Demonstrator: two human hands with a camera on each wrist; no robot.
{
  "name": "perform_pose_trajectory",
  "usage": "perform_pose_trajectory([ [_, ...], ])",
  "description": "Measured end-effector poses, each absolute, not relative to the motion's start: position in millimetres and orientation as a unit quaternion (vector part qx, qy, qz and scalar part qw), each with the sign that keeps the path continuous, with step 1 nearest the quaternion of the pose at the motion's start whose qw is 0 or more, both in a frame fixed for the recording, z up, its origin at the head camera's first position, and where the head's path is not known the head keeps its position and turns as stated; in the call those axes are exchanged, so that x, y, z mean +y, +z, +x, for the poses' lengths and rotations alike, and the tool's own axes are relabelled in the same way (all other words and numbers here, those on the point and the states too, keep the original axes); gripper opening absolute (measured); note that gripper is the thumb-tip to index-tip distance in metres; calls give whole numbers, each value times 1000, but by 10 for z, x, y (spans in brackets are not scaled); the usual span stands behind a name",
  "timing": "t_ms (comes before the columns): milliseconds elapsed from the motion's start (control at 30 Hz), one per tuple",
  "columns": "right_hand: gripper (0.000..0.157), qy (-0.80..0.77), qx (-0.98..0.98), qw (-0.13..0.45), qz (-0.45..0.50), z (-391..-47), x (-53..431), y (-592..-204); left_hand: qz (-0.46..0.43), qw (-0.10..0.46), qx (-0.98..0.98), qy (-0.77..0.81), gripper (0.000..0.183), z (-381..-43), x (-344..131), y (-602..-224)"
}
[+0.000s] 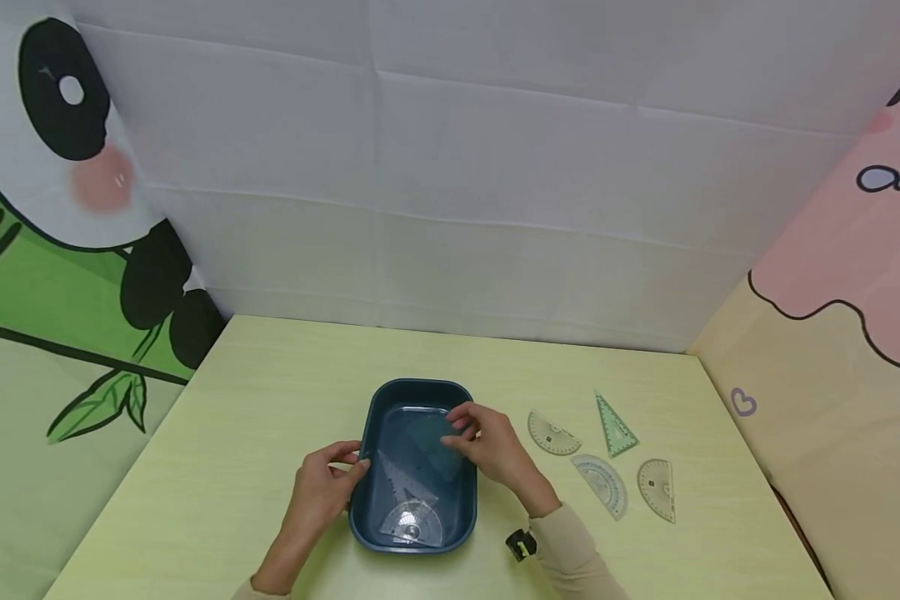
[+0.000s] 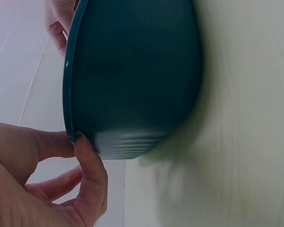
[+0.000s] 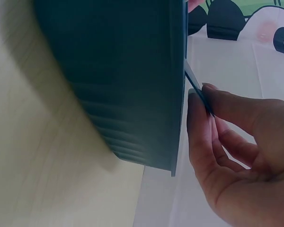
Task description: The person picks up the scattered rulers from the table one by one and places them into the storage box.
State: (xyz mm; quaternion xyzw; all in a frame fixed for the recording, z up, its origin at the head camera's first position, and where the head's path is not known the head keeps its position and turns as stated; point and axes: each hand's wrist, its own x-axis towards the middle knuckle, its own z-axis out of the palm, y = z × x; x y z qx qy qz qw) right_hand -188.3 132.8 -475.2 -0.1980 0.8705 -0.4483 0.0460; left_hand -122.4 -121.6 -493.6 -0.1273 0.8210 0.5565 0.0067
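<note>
A dark blue rectangular plastic tray point(image 1: 362, 533) stands on the table, its long side running away from me. My left hand point(image 1: 321, 487) pinches the tray's left rim between thumb and fingers, also plain in the left wrist view. Over the tray's right side, my right hand point(image 1: 489, 442) pinches a thin, see-through plastic piece point(image 3: 195, 81); it shows nearly edge-on at the rim, so I cannot tell its shape. Inside the tray, near its front end, lies a clear protractor point(image 1: 412, 525), overlapping a clear set square point(image 1: 390, 482).
Right of the tray lie a green set square point(image 1: 613, 427) and several loose protractors, among them a bluish one point(image 1: 602, 483) and a greyish one point(image 1: 657, 490). A white cloth wall point(image 1: 450, 250) borders the table's back edge; printed cloth hangs at both sides.
</note>
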Motion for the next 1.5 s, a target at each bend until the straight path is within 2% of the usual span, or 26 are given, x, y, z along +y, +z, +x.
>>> perform_pose_trajectory([
  [700,24,-425,875,65,-222,-1854,1071,-4878,-124,8,823,554,33,-1235,-1216,-4943],
  [967,24,-409,873,59,-260,-1841,994,-4948,-122,7,824,553,33,-1243,-1219,-4958],
  [1500,24,-375,881,95,-274,-1777,861,-4970,-116,13,823,556,34,-1244,-1219,-4952],
])
